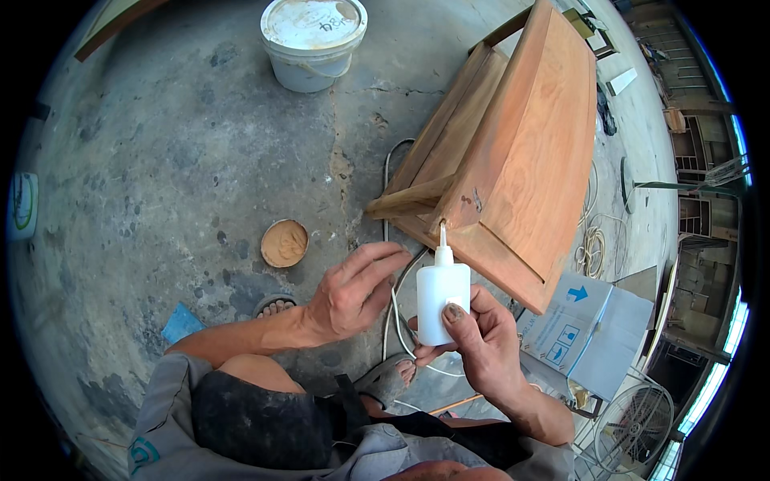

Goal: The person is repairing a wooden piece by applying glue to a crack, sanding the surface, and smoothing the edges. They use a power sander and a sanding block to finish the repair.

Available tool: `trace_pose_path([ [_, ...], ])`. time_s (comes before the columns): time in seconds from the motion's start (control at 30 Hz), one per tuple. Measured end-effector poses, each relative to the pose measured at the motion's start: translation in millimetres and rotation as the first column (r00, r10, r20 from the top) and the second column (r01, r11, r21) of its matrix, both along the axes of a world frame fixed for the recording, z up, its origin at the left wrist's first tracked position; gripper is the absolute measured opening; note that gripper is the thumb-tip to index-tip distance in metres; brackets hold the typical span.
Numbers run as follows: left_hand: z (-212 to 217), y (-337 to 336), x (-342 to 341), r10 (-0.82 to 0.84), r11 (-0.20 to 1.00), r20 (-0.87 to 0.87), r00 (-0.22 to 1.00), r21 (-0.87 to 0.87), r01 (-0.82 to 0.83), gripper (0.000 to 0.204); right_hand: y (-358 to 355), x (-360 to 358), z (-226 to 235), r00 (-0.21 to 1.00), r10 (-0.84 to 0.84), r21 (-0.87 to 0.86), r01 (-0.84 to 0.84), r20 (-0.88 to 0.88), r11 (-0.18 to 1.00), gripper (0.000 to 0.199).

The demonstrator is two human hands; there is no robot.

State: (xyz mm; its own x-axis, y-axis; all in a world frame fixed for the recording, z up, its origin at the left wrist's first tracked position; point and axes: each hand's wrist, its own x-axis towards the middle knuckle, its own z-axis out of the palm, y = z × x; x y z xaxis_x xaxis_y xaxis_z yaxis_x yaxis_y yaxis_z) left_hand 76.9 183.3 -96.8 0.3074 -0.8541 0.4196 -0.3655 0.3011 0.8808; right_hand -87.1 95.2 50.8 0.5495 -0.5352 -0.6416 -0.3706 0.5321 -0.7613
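My right hand (484, 346) grips a white plastic squeeze bottle (443, 293), its thumb pressed on the bottle's side. The bottle's thin nozzle points away from me, and its tip is at the near corner of a reddish-brown wooden piece of furniture (533, 160). Dark marks show on the wood close to that corner. To the left of the bottle is my left hand (346, 295), its fingers stretched forward and holding nothing. Those fingers are near the furniture's corner but apart from it.
On the concrete floor lies a round container of tan paste (285, 243). A lidded white bucket (309, 48) stands beyond it. Cable (388, 264) runs between me and the furniture. To the right are a cardboard box (573, 325), coiled hose (591, 252) and a fan (638, 425).
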Motion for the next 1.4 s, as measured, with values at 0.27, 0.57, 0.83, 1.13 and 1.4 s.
trace_pose_path([
  [0.27, -1.0, 0.3, 1.3, 0.003, 1.000, 0.001, 1.000, 0.006, -0.003, 0.043, 0.7, 0.5, 0.9, 1.000, 0.000, 0.009, 0.000, 0.007, 1.000, 0.034],
  [0.57, -2.5, 1.1, 1.2, 0.003, 1.000, 0.002, 1.000, 0.011, -0.003, 0.043, 3.1, -0.1, -0.2, 1.000, 0.001, -0.002, -0.001, 0.011, 1.000, 0.033],
  [0.83, -4.2, 2.7, 1.4, -0.008, 1.000, 0.000, 1.000, 0.023, 0.008, 0.043, 3.2, -0.1, 0.1, 1.000, 0.023, 0.007, -0.023, -0.015, 1.000, 0.035],
  [1.13, -6.3, 2.1, 0.5, -0.007, 1.000, -0.001, 1.000, 0.012, 0.007, 0.044, 3.1, 0.7, -2.5, 0.999, 0.032, -0.002, -0.032, -0.009, 0.999, 0.036],
  [1.4, -7.8, 2.7, 0.4, -0.007, 1.000, -0.007, 1.000, 0.015, 0.007, 0.043, 0.1, 6.4, 3.0, 0.998, -0.012, 0.072, 0.008, 0.054, 0.997, 0.038],
])
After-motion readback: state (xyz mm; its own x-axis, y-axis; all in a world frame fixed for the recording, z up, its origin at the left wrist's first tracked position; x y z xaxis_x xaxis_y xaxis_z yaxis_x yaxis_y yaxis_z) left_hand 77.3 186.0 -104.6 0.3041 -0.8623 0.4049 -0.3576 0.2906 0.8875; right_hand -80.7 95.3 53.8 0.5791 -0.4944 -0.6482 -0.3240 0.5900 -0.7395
